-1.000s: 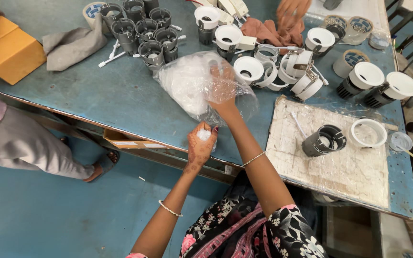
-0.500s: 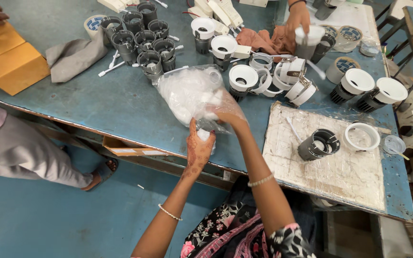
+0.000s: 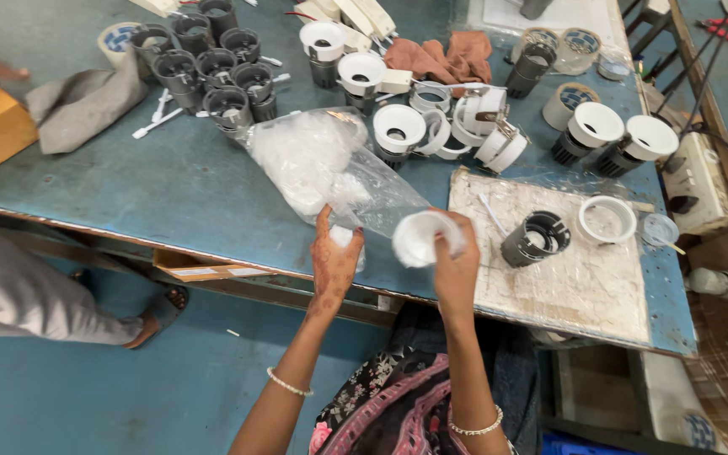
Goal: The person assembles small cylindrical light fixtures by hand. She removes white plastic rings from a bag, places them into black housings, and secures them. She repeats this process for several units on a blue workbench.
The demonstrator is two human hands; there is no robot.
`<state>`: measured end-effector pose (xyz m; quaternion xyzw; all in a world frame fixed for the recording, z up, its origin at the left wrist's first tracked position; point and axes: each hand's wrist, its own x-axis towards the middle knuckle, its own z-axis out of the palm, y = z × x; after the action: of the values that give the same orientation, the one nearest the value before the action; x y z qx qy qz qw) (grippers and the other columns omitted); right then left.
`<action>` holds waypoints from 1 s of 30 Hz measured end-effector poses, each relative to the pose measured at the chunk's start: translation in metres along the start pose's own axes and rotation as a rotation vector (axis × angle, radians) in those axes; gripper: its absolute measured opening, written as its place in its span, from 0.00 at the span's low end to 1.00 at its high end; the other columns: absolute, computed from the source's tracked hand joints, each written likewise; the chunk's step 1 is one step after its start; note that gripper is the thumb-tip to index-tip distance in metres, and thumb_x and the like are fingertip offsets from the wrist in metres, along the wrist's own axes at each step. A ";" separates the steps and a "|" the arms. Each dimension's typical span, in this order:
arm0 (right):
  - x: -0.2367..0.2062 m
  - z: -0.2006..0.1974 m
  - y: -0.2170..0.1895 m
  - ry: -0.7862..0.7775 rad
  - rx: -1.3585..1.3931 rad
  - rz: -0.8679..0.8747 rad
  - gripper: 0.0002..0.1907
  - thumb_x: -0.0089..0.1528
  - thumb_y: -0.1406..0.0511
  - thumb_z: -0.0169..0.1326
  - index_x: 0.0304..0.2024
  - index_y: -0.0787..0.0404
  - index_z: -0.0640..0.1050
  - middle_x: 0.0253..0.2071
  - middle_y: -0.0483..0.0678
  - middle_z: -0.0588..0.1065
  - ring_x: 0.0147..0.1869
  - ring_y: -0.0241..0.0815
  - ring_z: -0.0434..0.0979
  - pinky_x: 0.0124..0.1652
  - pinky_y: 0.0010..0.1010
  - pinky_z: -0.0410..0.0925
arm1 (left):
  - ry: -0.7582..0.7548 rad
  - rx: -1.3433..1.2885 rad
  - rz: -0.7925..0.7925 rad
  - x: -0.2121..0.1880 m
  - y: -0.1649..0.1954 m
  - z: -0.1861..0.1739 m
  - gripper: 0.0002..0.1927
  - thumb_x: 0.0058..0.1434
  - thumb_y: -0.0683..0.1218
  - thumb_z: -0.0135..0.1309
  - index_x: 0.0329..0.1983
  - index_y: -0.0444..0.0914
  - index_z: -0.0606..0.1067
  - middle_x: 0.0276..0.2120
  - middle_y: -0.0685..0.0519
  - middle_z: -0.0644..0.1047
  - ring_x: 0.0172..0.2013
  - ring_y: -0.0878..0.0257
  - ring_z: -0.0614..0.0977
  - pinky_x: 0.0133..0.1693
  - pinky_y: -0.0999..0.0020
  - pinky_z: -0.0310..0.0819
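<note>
While my left hand (image 3: 334,261) pinches the clear bag (image 3: 323,164) at the desk's near edge, my right hand (image 3: 455,261) grips a white ring (image 3: 419,238); fitting seemingly follows.

The blue worktable (image 3: 153,181) carries dark cylindrical housings (image 3: 204,67) at upper left, a grey cloth (image 3: 77,101) at left, a clear plastic bag (image 3: 322,164) at centre, white ring fittings (image 3: 457,126) at upper centre, and a white-crusted board (image 3: 575,270) at lower right.
</note>
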<state>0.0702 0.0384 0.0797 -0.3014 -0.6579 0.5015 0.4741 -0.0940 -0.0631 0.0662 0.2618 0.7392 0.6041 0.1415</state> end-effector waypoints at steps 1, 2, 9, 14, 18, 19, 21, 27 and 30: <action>0.000 -0.005 0.007 0.147 0.045 0.044 0.15 0.68 0.71 0.47 0.58 0.67 0.71 0.55 0.55 0.74 0.57 0.42 0.74 0.59 0.32 0.67 | 0.008 -0.078 0.023 -0.010 0.003 0.002 0.31 0.60 0.46 0.60 0.66 0.39 0.65 0.37 0.43 0.80 0.36 0.53 0.82 0.40 0.60 0.77; 0.001 -0.010 0.015 0.294 0.089 0.088 0.15 0.70 0.69 0.49 0.58 0.67 0.69 0.54 0.56 0.73 0.56 0.42 0.74 0.57 0.32 0.68 | 0.017 -0.157 0.043 -0.022 0.006 0.004 0.27 0.61 0.44 0.59 0.64 0.40 0.68 0.35 0.45 0.80 0.33 0.56 0.82 0.38 0.61 0.78; 0.031 -0.007 0.028 0.253 -0.069 -0.062 0.20 0.72 0.61 0.48 0.64 0.65 0.70 0.61 0.53 0.73 0.64 0.42 0.72 0.63 0.33 0.62 | -0.243 -0.228 -0.004 -0.085 0.016 0.041 0.13 0.63 0.44 0.60 0.50 0.39 0.77 0.27 0.55 0.75 0.27 0.69 0.77 0.29 0.71 0.73; 0.015 -0.010 -0.009 0.291 -0.241 -0.267 0.14 0.73 0.63 0.53 0.55 0.67 0.77 0.56 0.54 0.77 0.63 0.45 0.75 0.63 0.35 0.65 | -0.263 -0.241 0.093 -0.084 0.021 0.045 0.15 0.63 0.47 0.65 0.51 0.38 0.81 0.27 0.60 0.73 0.28 0.72 0.72 0.32 0.76 0.70; -0.031 -0.020 -0.031 0.266 -0.199 -0.051 0.09 0.71 0.66 0.54 0.49 0.67 0.76 0.44 0.50 0.77 0.49 0.41 0.76 0.52 0.34 0.69 | -0.496 -0.601 -0.221 -0.081 0.028 0.037 0.19 0.60 0.49 0.64 0.52 0.38 0.79 0.26 0.61 0.73 0.25 0.74 0.70 0.27 0.77 0.63; -0.044 -0.022 -0.034 0.223 -0.103 0.020 0.09 0.70 0.67 0.55 0.49 0.68 0.74 0.42 0.50 0.76 0.47 0.40 0.75 0.50 0.35 0.69 | -0.515 -0.588 -0.212 -0.082 0.031 0.036 0.17 0.60 0.48 0.64 0.49 0.36 0.80 0.27 0.61 0.76 0.26 0.75 0.72 0.28 0.77 0.66; -0.060 -0.029 -0.039 0.125 0.101 0.209 0.12 0.68 0.68 0.55 0.50 0.68 0.72 0.41 0.50 0.76 0.45 0.40 0.75 0.45 0.37 0.68 | -0.563 -0.579 -0.209 -0.082 0.036 0.033 0.15 0.60 0.48 0.64 0.44 0.33 0.80 0.29 0.60 0.79 0.28 0.75 0.75 0.30 0.78 0.70; -0.078 -0.086 -0.048 -0.287 0.758 0.632 0.30 0.60 0.64 0.59 0.62 0.68 0.66 0.54 0.53 0.77 0.59 0.43 0.77 0.59 0.37 0.68 | -0.832 -0.543 -0.214 -0.077 0.041 0.007 0.14 0.60 0.50 0.63 0.38 0.34 0.80 0.27 0.58 0.79 0.26 0.74 0.76 0.28 0.76 0.70; -0.087 -0.103 -0.037 -0.390 0.848 0.712 0.38 0.59 0.60 0.64 0.65 0.74 0.66 0.58 0.56 0.75 0.62 0.46 0.75 0.62 0.40 0.66 | -0.954 -0.499 -0.149 -0.078 0.039 0.003 0.13 0.60 0.50 0.63 0.38 0.35 0.79 0.27 0.59 0.79 0.26 0.73 0.76 0.28 0.76 0.70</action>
<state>0.2008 -0.0106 0.0915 -0.1900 -0.3332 0.8955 0.2258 -0.0200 -0.0992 0.0953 0.4123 0.4438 0.5638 0.5614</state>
